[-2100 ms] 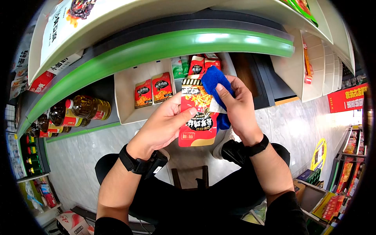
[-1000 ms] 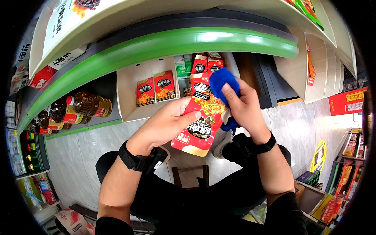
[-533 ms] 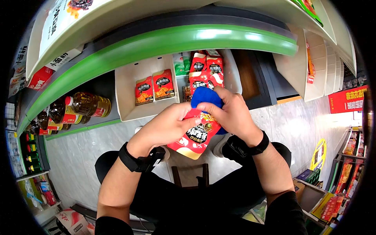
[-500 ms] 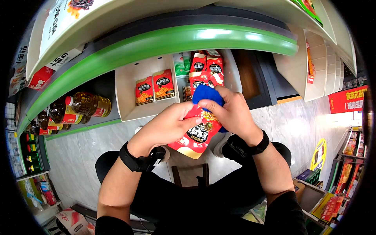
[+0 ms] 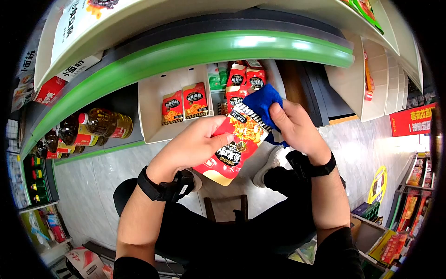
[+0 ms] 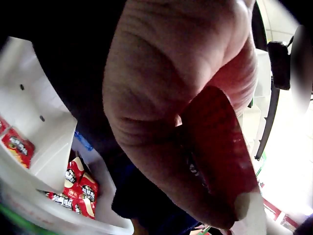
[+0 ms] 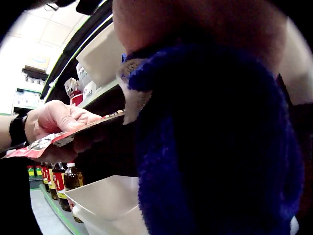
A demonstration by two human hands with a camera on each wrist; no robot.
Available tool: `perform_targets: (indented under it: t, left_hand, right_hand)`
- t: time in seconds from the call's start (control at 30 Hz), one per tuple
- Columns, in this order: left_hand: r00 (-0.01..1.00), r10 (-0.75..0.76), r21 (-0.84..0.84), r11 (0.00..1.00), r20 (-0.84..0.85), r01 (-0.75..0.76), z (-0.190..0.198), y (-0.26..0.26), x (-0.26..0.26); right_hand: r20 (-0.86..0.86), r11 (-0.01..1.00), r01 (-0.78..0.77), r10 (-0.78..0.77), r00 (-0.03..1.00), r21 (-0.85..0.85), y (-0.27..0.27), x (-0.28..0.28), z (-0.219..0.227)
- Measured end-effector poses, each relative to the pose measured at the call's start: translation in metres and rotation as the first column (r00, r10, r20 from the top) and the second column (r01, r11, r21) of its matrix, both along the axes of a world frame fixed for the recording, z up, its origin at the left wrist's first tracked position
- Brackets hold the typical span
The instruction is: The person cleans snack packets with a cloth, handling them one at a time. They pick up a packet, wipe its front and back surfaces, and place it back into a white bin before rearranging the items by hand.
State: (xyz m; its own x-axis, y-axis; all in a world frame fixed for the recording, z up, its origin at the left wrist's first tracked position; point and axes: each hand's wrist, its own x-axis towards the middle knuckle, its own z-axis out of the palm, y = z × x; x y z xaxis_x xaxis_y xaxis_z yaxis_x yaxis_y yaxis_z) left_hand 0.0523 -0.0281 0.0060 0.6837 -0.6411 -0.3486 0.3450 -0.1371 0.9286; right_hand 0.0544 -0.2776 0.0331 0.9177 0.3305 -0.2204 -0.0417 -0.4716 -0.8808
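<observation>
Pale floor tiles [image 5: 102, 172] showed below a green-edged shelf [image 5: 204, 53], with oil bottles [image 5: 109, 123] lying at the left of the frame. Just above the centre, a white tray [image 5: 151, 107] held two small red pouches [image 5: 194, 101], and beside it a bin [image 5: 277, 81] held more.

I had the big red printed pouch [image 5: 246, 148] near the middle of the frame, slanted, its gold end toward the lower left. My left hand [image 5: 191, 144] gripped it by the side edge, thumb flat on the printed face and fingers beneath, closed down to the pouch's thickness. My right hand [image 5: 301, 131] pinched a blue cloth [image 5: 263, 98] between thumb and curled fingers, the cloth against the striped end.

I judged the pouch light and thin; edge-on, from the right wrist, it looked nearly flat. Its glossy film seemed slick and likely to bend or crease if pushed from one end, though hardly fragile. The side edge near mid-length struck me as the best hold, with light pressure. The cloth looked soft, plush and limp, best bunched firmly.
</observation>
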Motion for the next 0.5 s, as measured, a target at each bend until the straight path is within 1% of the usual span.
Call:
perform_targets:
  t: [0.07, 0.1, 0.13, 0.2, 0.23, 0.33, 0.37, 0.43, 0.47, 0.5]
  left_hand:
    - [1.000, 0.007, -0.009, 1.000, -0.009, -0.007, -0.001, 0.000, 0.000]
    - [1.000, -0.001, -0.016, 1.000, 0.011, 0.002, -0.004, -0.001, -0.001]
    - [1.000, -0.021, -0.028, 0.999, 0.002, 0.021, -0.005, -0.001, -0.002]
    - [0.998, -0.066, -0.050, 0.997, -0.020, 0.065, -0.006, -0.003, -0.003]
    - [0.997, -0.077, -0.022, 0.997, 0.018, 0.078, -0.007, -0.004, -0.005]
    - [0.994, -0.088, -0.005, 0.996, 0.069, 0.089, -0.009, -0.006, -0.006]
    - [0.995, -0.080, -0.025, 0.996, 0.060, 0.081, -0.009, -0.007, -0.006]
    - [0.992, -0.079, 0.046, 0.996, 0.102, 0.074, -0.012, -0.004, -0.005]
    - [0.989, -0.081, 0.082, 0.994, 0.124, 0.071, -0.013, -0.003, -0.004]
    - [0.998, -0.032, 0.028, 0.999, 0.052, 0.031, -0.008, -0.003, -0.003]
  right_hand:
    - [0.076, 0.994, -0.071, 0.077, 0.994, -0.080, 0.001, -0.003, -0.002]
    - [0.241, 0.991, -0.102, 0.120, 0.963, -0.087, 0.009, -0.005, -0.008]
    - [0.404, 0.987, -0.119, 0.152, 0.902, -0.106, 0.017, -0.008, -0.014]
    - [0.393, 0.975, -0.120, 0.187, 0.900, -0.188, 0.026, -0.013, -0.021]
    - [0.456, 0.979, -0.078, 0.158, 0.876, -0.189, 0.030, -0.013, -0.031]
    - [0.305, 0.987, -0.066, 0.109, 0.946, -0.148, 0.031, -0.013, -0.029]
    - [0.311, 0.986, -0.043, 0.092, 0.946, -0.162, 0.033, -0.012, -0.030]
    - [0.321, 0.981, 0.006, 0.056, 0.945, -0.191, 0.034, -0.012, -0.036]
    - [0.273, 0.989, 0.016, 0.024, 0.962, -0.144, 0.033, -0.011, -0.036]
    - [0.223, 0.995, 0.028, -0.005, 0.975, -0.097, 0.033, -0.009, -0.036]
